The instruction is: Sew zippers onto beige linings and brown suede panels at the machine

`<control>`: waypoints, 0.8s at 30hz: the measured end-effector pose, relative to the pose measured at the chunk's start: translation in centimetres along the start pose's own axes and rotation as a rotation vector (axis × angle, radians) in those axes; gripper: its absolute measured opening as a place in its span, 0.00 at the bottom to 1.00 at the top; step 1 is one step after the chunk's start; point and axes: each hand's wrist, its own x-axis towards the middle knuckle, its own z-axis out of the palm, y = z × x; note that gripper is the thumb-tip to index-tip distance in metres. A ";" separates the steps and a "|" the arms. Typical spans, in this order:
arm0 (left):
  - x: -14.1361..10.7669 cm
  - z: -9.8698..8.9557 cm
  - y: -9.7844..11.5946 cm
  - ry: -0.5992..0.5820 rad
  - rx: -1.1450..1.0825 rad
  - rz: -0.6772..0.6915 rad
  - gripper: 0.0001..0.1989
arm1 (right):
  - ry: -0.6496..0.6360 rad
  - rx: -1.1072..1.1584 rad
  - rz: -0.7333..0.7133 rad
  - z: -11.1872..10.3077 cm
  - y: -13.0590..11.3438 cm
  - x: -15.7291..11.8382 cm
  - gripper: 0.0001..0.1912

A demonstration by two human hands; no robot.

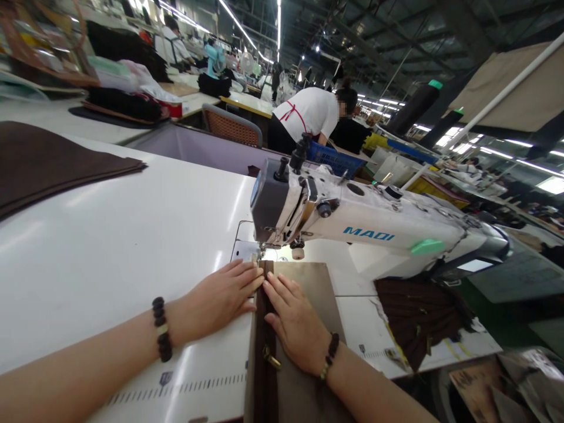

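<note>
A brown zipper (267,329) with a brass-coloured pull (271,358) runs along the left edge of a taupe fabric panel (304,364). Its far end reaches the needle area of a white sewing machine (335,217). My left hand (220,294) lies flat, palm down, its fingertips at the zipper's left edge just before the needle. On the panel rests my right hand (295,320), fingers stretched out, with the fingertips touching the zipper's right side. Both hands press from above and grasp nothing. Exactly what lies under the presser foot is too small to tell.
Dark brown fabric (57,161) is stacked at the left of the white table (145,235). More brown zippers (423,317) lie bunched at the right. Beyond the machine, a person in a white top (308,111) bends over a blue basket (337,158).
</note>
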 end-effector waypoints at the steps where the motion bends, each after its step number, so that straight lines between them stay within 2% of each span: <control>1: 0.1 -0.1 -0.1 -0.010 0.005 -0.009 0.20 | 0.000 -0.002 0.001 0.0 0.1 0.2 0.28; 7: 0.5 -0.2 -0.6 -0.063 0.027 -0.062 0.23 | 0.017 -0.017 0.004 -0.2 0.4 1.3 0.28; 16: 0.5 0.3 -1.1 -0.004 0.023 -0.106 0.19 | 0.070 -0.035 -0.019 -0.1 0.9 2.1 0.28; 24: 0.9 0.2 -1.3 -0.008 0.055 -0.087 0.22 | 0.056 -0.029 -0.024 -0.2 1.0 2.2 0.27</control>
